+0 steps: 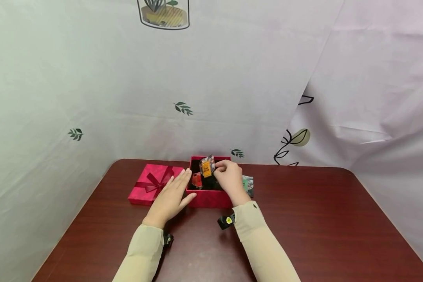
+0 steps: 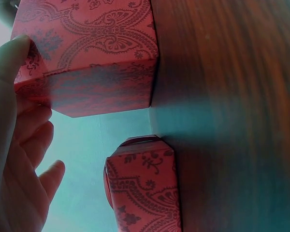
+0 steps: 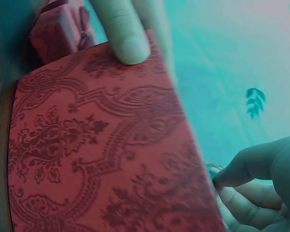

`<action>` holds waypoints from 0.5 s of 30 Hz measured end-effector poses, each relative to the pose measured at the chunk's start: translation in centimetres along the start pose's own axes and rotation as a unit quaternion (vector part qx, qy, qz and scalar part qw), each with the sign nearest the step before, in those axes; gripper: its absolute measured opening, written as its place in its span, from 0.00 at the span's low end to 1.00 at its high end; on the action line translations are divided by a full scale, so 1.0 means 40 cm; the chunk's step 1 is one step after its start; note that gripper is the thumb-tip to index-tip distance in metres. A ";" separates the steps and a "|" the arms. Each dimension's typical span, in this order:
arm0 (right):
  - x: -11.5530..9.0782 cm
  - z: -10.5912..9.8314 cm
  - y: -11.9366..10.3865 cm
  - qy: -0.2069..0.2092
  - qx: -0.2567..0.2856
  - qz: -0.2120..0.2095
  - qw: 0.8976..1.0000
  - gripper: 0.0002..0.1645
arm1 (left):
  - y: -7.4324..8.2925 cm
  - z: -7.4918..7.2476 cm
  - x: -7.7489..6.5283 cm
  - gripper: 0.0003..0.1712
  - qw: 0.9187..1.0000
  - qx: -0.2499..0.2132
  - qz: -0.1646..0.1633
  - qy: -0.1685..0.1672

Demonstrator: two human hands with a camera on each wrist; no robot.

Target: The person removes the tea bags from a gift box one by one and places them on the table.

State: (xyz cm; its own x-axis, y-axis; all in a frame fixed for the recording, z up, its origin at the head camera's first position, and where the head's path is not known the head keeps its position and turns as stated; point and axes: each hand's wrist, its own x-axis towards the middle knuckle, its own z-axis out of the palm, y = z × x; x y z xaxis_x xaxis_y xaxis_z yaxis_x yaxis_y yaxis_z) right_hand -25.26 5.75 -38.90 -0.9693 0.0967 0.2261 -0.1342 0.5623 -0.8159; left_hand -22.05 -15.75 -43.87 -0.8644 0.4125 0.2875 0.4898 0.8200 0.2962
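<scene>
Head view, centre: a red gift box (image 1: 211, 199) stood, the straight-fingered left hand (image 1: 170, 196) touching its left side; the right hand (image 1: 230, 178) pinched an orange-labelled packet (image 1: 206, 167) over it, likely light, slick, pliable, best held by an edge.

The box (image 1: 210, 199) and lid (image 1: 141, 194) look like paper-covered card, matt to faintly satiny with a darker scrolled print, while the lid's ribbon (image 1: 156, 182) looks like smooth, sheeny fabric. The packet (image 1: 207, 167) looks like glossy plastic film. Beneath is a table (image 1: 324, 219) of smooth, softly shiny wood grain; behind hangs matt, creased sheeting (image 1: 232, 78), and the sleeves (image 1: 138, 248) are matt cloth.
</scene>
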 end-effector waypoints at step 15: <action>-0.031 -0.121 0.054 -0.006 0.155 0.016 0.988 0.13 | 0.003 -0.002 -0.001 0.45 1.000 0.004 0.000 0.000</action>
State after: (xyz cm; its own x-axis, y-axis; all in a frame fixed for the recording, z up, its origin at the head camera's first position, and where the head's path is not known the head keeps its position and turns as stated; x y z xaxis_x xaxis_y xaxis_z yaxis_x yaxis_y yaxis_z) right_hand -23.34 10.83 -38.38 -0.9763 0.1002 0.1919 -0.1575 0.2797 -0.9471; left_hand -21.95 -15.67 -43.78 -0.8641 0.4130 0.2877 0.4894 0.8228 0.2889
